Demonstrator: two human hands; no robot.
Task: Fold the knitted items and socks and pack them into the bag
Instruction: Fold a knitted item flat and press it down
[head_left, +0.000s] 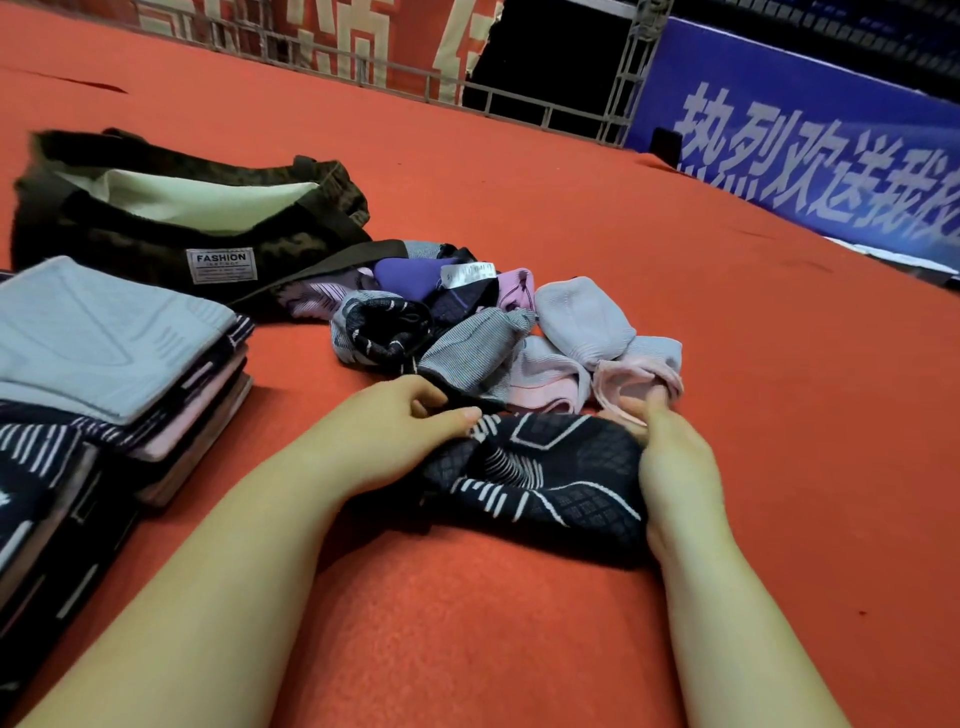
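Dark patterned sock (540, 467) lies on the red mat (467, 623) just before the loose pile (467, 322) — left hand (400, 431) pinches one end, right hand (670, 457) grips the other (bag (156, 218) well left), so I'd flatten it before folding.

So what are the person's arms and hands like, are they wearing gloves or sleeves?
No gloves and no sleeves in view. Both forearms are bare from the bottom edge of the picture up to the left hand and the right hand. No watch, ring, bracelet or markings show on either, and the fingernails look short and plain.
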